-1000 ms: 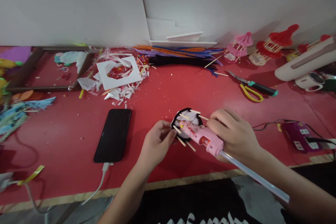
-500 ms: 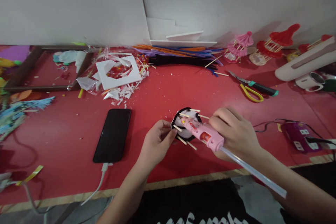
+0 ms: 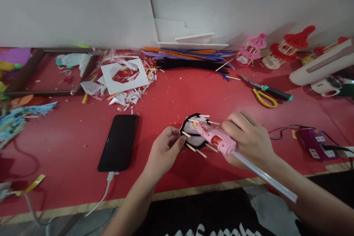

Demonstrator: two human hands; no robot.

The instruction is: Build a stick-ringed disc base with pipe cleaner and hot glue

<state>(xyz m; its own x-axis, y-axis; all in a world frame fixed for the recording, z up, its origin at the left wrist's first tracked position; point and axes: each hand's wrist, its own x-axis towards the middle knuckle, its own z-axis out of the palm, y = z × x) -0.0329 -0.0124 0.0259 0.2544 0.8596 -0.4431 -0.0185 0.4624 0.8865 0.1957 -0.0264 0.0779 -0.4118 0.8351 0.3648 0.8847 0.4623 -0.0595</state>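
Note:
My right hand (image 3: 249, 138) is wrapped round a pink glue gun (image 3: 214, 138) with a clear glue stick (image 3: 265, 179) sticking out of its back. The gun's nozzle points at a small round white piece with a black rim (image 3: 193, 132) that has several short wooden sticks poking out of it. My left hand (image 3: 163, 151) pinches that piece at its left edge, just above the red table (image 3: 171, 96).
A black phone (image 3: 119, 142) on a white cable lies left of my hands. Yellow-handled scissors (image 3: 264, 94), a bundle of coloured pipe cleaners (image 3: 188, 57), white paper scraps (image 3: 121, 79), small red and pink stick lanterns (image 3: 287, 46) and a purple power strip (image 3: 315, 143) lie around.
The glue gun has swung slightly, its nozzle shifting right and up across the round piece and its glue stick dropping lower. My left hand keeps its pinch.

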